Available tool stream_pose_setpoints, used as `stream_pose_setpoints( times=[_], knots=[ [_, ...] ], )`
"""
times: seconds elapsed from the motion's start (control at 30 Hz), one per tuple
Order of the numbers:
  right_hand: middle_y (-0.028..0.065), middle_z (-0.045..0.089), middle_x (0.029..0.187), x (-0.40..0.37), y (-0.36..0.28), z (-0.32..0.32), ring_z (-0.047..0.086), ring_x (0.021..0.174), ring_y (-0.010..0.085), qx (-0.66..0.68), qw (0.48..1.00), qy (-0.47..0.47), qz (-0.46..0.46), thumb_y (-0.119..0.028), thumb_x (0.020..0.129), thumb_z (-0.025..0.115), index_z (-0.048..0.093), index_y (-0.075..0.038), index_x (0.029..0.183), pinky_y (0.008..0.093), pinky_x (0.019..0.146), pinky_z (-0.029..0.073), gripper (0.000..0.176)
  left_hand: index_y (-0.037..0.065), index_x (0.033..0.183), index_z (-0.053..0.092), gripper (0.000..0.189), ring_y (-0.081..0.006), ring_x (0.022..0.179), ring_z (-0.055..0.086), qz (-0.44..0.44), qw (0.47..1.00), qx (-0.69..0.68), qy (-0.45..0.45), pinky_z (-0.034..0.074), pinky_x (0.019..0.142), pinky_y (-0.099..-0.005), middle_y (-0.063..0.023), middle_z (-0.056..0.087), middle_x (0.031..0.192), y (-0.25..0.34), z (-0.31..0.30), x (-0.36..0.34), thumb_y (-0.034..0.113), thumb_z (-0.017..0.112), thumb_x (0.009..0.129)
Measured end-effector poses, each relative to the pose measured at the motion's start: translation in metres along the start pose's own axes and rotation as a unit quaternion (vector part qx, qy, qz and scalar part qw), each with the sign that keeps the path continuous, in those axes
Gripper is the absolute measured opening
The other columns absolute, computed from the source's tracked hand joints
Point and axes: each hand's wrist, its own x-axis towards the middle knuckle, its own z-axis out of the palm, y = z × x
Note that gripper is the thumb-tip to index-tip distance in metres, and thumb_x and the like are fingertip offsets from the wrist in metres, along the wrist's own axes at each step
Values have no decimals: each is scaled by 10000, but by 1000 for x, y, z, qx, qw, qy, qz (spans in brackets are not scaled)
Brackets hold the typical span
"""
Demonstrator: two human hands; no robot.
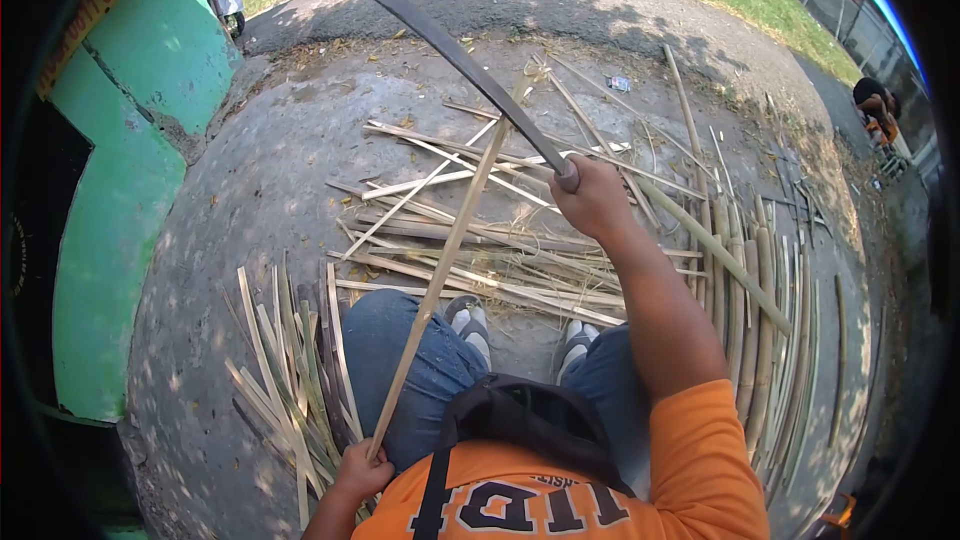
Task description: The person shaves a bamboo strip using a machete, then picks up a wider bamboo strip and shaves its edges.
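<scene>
A long machete with a dark blade [460, 62] is raised in my right hand [592, 198], whose fingers are wrapped round its handle. The blade points up and to the left and passes across the upper part of a long bamboo strip [440, 275]. Down at the lower left, my left hand [363, 470] is closed round the near end of that strip, which slants away from me. Whether blade and strip touch, I cannot tell. Split bamboo pieces [490, 235] lie crossed on the ground beyond my feet.
Bamboo strips [290, 370] are heaped at my left, and longer poles [752, 330] lie at my right. A green wall [120, 240] stands at the left. Another person [876, 105] bends down at the far right. A small plastic item [619, 84] lies ahead.
</scene>
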Motion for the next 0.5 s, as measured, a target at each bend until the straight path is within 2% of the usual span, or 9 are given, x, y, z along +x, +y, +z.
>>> stream_pose_setpoints(
  times=[0.13, 0.23, 0.33, 0.4, 0.43, 0.5],
  knots=[
    [162, 687, 753, -22, -26, 9, 679, 739, 406, -156, 966, -131, -159, -213, 821, 699, 659, -98, 840, 519, 682, 536, 123, 22, 753, 614, 147, -145, 584, 580, 8, 1000, 14, 3, 474, 565, -319, -62, 601, 621, 13, -4, -1, 136, 702, 723],
    [136, 680, 738, -25, -39, 15, 685, 736, 386, -164, 929, -221, -246, -227, 812, 691, 648, -117, 833, 519, 674, 536, 120, 20, 763, 618, 146, -148, 587, 580, 7, 1000, 23, 2, 475, 571, -323, -63, 602, 625, 17, -5, -3, 135, 699, 727],
    [141, 677, 742, -14, -24, 15, 688, 739, 381, -167, 942, -165, -238, -201, 806, 677, 641, -112, 826, 518, 675, 536, 98, 18, 772, 623, 149, -155, 587, 583, -3, 1000, 21, 6, 479, 574, -329, -69, 604, 627, 20, -3, -3, 138, 700, 728],
    [158, 698, 783, 6, 15, 16, 683, 756, 406, -152, 976, -65, -140, -196, 828, 669, 656, -96, 842, 535, 692, 534, 102, 18, 773, 624, 154, -160, 588, 587, 1, 1000, 19, 5, 483, 576, -333, -75, 605, 628, 18, -4, -3, 142, 704, 728],
    [178, 725, 854, 17, 33, 18, 693, 821, 414, -144, 988, -43, -11, -208, 851, 684, 695, -81, 893, 525, 745, 547, 134, 18, 772, 624, 157, -162, 590, 591, 8, 1000, 18, 3, 486, 579, -335, -78, 606, 628, 17, -6, -3, 144, 707, 727],
    [193, 734, 901, 19, 58, 13, 698, 867, 414, -100, 992, -14, 70, -221, 869, 676, 717, -79, 929, 510, 785, 553, 160, 19, 769, 626, 162, -169, 592, 600, 14, 1000, 20, -1, 493, 584, -339, -87, 612, 629, 9, -6, -3, 149, 712, 727]
  ],
)
